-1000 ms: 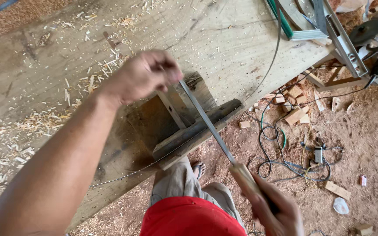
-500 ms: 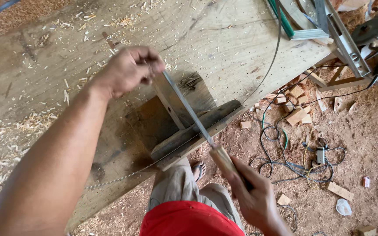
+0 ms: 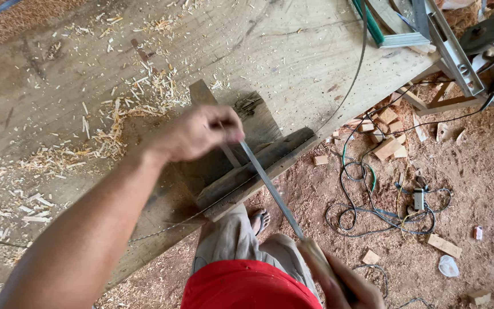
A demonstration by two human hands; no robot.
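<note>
2 hands are gripping a long flat metal file (image 3: 270, 186) that is running from 11 o'clock to 5 o'clock across a dark wooden block (image 3: 253, 166) at the table (image 3: 293, 51) edge. The left hand (image 3: 198, 133) is pinching the file's tip with clenched fingers; the right hand (image 3: 344, 280) is wrapping its wooden handle at 5 o'clock. A thin saw band (image 3: 357, 68) is passing through the block. Filing seems underway; wood shavings (image 3: 127, 114) are lying at 10 o'clock.
</note>
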